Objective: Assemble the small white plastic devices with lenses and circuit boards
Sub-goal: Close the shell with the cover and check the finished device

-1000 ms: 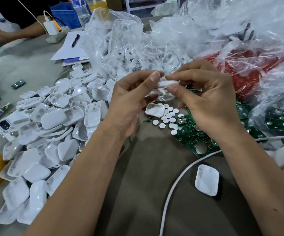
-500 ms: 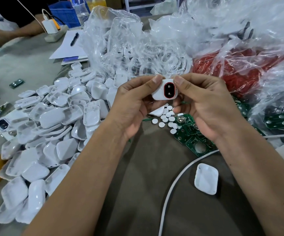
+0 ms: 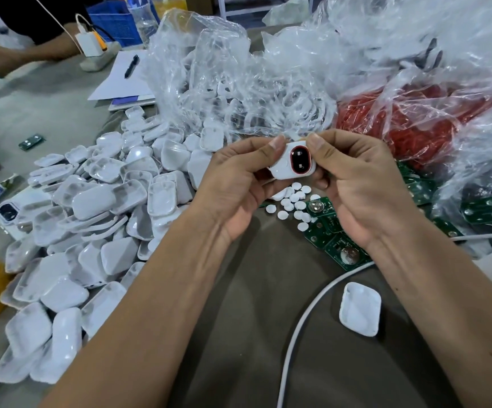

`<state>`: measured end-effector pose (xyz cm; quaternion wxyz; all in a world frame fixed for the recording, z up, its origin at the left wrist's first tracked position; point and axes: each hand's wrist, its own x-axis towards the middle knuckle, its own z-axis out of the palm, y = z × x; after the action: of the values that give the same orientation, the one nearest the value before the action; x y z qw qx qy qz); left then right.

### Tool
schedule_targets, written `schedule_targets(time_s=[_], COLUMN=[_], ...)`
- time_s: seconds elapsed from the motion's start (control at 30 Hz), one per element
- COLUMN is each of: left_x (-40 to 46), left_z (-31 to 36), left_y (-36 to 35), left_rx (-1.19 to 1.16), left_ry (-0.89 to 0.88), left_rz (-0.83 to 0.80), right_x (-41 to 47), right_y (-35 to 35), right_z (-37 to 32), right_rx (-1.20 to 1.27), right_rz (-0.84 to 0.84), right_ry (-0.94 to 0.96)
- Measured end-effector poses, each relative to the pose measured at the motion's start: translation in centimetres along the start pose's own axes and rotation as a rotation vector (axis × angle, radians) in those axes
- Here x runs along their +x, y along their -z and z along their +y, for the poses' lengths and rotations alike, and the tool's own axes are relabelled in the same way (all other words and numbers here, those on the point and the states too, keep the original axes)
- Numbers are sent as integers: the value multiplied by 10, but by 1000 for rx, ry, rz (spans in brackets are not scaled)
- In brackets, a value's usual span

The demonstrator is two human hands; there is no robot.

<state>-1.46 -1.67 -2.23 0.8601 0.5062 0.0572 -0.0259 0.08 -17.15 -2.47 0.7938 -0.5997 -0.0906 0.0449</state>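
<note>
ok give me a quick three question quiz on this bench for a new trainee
1. True or false: both hands grip the white device.
2. What colour is the ring round its dark oval window: A green, B red, C yellow?
3. Fill the gap: the loose white discs lie on the cloth beside the green ____.

Key
1. True: the left hand and the right hand pinch it from either side.
2. B, red.
3. circuit boards, just right of the discs.

The device (image 3: 294, 161) underside hides behind fingers; bagged white parts (image 3: 238, 92) blur (shapes unclear).
</note>
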Motion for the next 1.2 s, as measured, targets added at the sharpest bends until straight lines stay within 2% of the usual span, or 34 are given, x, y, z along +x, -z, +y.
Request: schedule_targets(time_s=[0.27,0.4,0.73,0.87,1.2], left_x=[2,1,3,4,7], left_z=[1,1,1,0,2], left_y=[1,4,9,9,12], left_rx=[-44,-64,-96,-130,-125], left_ry=[23,21,80,154,189], left_rz=[27,93,92,63,8], right_x=[0,1,0,-1,-5], right_y=[0,2,5,4,0], right_z=[-3,-3,-4,-6,-5], right_rx=[90,189,-119,-223,-218], right_rz=[40,-57,-90,-166,-204], right_ry=[-65,-95,71,159,232])
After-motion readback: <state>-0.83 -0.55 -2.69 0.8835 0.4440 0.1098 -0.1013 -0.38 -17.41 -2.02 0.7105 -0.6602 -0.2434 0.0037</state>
